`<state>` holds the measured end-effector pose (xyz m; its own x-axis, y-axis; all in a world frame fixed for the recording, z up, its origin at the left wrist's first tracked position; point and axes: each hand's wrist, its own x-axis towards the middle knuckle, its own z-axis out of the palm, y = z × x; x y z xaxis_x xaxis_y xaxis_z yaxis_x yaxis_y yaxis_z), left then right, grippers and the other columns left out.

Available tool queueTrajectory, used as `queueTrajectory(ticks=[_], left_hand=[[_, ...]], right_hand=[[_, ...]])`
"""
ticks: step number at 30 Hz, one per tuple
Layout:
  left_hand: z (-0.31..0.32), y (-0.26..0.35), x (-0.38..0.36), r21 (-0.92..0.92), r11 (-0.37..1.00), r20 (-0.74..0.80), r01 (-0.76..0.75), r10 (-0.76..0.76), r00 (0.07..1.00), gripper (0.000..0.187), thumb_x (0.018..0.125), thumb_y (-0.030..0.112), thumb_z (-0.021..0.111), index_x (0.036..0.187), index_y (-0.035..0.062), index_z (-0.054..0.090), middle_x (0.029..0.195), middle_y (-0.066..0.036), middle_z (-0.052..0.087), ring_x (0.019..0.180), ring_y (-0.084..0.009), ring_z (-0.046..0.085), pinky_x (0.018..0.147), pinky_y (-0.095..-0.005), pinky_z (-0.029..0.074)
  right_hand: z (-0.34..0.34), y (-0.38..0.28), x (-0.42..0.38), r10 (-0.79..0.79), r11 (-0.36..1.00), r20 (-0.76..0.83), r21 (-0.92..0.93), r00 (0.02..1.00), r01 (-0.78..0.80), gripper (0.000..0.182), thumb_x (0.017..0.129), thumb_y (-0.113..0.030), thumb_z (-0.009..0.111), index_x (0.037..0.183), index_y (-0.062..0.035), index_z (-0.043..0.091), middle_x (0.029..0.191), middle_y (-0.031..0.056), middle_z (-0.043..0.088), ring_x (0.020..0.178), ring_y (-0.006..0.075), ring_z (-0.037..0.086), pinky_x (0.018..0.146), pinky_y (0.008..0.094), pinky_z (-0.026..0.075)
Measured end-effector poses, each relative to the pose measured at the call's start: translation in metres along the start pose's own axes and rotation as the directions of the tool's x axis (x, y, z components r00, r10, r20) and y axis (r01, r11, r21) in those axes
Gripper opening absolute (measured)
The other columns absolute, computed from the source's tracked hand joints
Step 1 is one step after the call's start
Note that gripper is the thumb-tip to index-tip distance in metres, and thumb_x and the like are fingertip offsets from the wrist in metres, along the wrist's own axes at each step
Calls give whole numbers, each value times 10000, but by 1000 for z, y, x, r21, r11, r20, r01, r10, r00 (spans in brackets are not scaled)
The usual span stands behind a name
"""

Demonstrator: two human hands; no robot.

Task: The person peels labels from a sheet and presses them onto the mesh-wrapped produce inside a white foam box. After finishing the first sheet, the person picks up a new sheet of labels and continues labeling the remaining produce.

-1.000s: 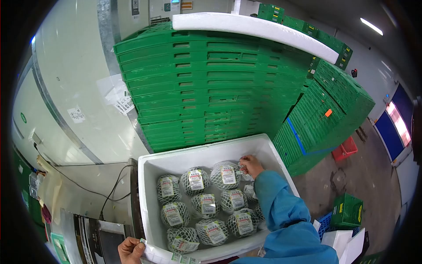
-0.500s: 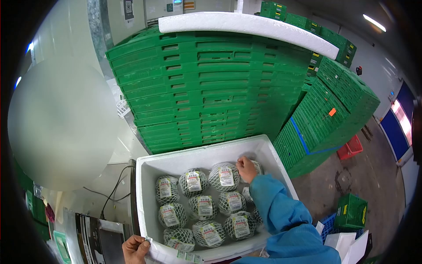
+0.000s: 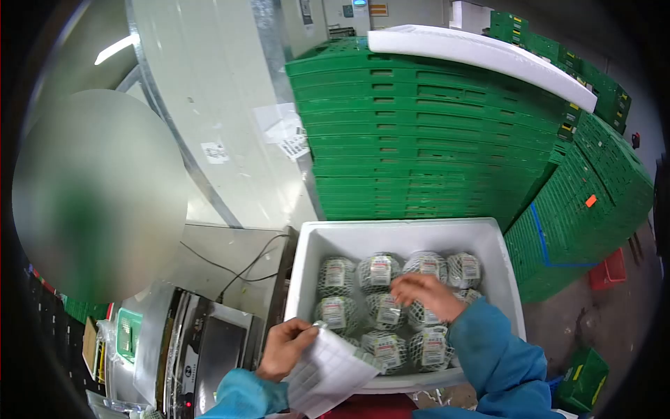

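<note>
My left hand [image 3: 285, 347] is closed on the edge of a white sheet of labels [image 3: 331, 373], which hangs over the near left corner of a white foam box [image 3: 513, 300]. Inside the box sit several round items of produce [image 3: 380, 271] in white foam nets, with printed labels on their upper sides. Above the middle of them hovers my right hand [image 3: 427, 293], its fingers loosely curved and slightly apart; I see nothing held in it. That hand and its sleeve hide some of the produce.
Behind the box rises a stack of green crates [image 3: 433, 140] with a white foam lid [image 3: 481, 56] on top. More green crates [image 3: 593, 188] stand to the right. At left are a metal-topped machine [image 3: 220, 342] and a black cable [image 3: 237, 276].
My right hand has moved from the far right produce back toward the middle of the box. My left hand has come up, bringing the label sheet into fuller view. The camera has turned left.
</note>
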<state>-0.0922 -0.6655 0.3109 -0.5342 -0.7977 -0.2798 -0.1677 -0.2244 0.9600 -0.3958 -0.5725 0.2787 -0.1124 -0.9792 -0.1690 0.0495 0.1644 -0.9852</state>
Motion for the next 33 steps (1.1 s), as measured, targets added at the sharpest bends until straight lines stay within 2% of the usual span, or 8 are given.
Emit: queueTrajectory(ticks=[6,15,17,20,24,29,31,33], left_hand=[[1,-14,9,-59,996,209,-64,75,975,78,852,70,623,813,4,608,720,16,568,641,-38,454,579,-187,375],[-7,-32,-8,-99,984,533,148,-73,843,295,774,-80,623,1055,-12,561,953,-38,603,849,-85,555,752,-238,452],[-4,-51,-2,-115,985,530,130,-49,847,284,773,-88,620,1041,-11,564,962,-45,608,859,-90,557,755,-242,455],[4,-48,-5,-113,992,459,61,-2,888,243,772,-92,618,998,-13,577,936,-53,621,856,-100,568,765,-249,457],[4,-26,-12,-23,1000,372,-17,25,928,176,777,-80,624,937,-11,599,856,-46,638,802,-104,583,744,-250,458],[12,-9,-12,-35,999,344,9,4,939,176,828,-14,587,999,24,606,835,27,583,755,-63,506,679,-213,414],[10,-15,3,-101,991,388,91,-45,920,143,820,-59,603,957,-27,581,849,-29,611,776,-74,547,707,-230,452],[24,15,4,-7,996,386,94,-84,919,124,809,-57,609,926,-23,591,835,-32,617,779,-85,554,715,-238,448]], right_hand=[[115,-35,-3,-39,962,222,-257,974,97,230,884,-184,580,1007,11,584,857,56,613,797,102,556,722,249,453],[148,-5,-46,-192,890,-115,-439,975,123,137,830,-132,602,844,-5,551,739,86,572,703,171,556,661,312,443],[144,6,-55,-432,897,-176,-180,884,403,144,848,-134,611,885,-2,571,772,25,582,779,122,550,729,264,433],[68,12,-55,-129,933,-418,256,899,253,89,821,-112,634,890,-61,609,805,20,589,783,109,548,745,263,444],[-100,71,-46,127,955,-787,262,603,140,155,848,-173,613,938,-76,532,868,32,556,771,147,561,664,308,454],[-141,89,-47,136,961,-825,244,549,128,150,833,-142,597,915,-26,550,818,62,570,704,157,555,624,313,442],[-140,89,-49,-182,933,-825,-317,535,-171,146,818,-124,600,863,1,540,768,84,568,688,158,535,618,321,425],[-163,148,-30,-263,945,-820,-324,509,-35,152,811,-113,600,813,15,519,733,96,560,685,146,510,617,320,414]])
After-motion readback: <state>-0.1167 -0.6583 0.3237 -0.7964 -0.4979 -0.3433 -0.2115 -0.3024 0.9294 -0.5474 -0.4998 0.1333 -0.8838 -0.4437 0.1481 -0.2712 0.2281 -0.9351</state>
